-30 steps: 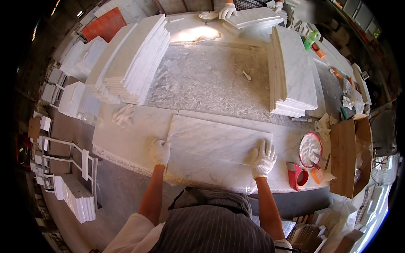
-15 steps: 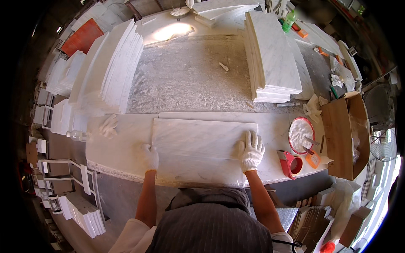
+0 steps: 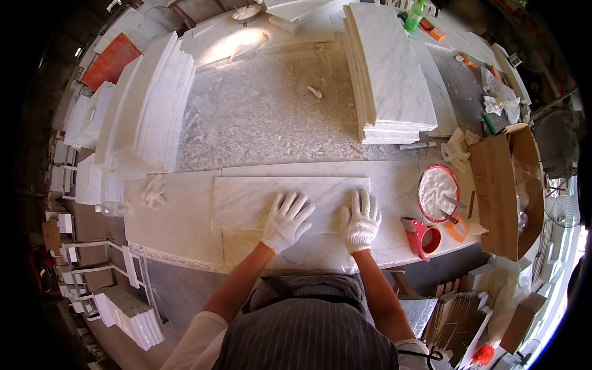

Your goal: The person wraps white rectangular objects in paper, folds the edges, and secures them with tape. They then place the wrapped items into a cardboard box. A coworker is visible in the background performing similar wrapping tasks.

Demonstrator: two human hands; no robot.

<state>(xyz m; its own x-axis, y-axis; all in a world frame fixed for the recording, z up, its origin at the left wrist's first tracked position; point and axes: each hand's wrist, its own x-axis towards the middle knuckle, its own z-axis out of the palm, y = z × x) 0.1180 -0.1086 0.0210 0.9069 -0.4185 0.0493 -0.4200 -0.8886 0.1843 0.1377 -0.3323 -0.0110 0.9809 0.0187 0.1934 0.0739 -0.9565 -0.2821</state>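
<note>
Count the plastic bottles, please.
2: a green plastic bottle near the far end of the right marble slab stack, and a clear plastic bottle by the left edge of the worktable. Others may be hidden.

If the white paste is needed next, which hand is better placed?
Probably the right hand: it lies at the right end of the white slab, nearer the paste; the left hand is farther.
</note>
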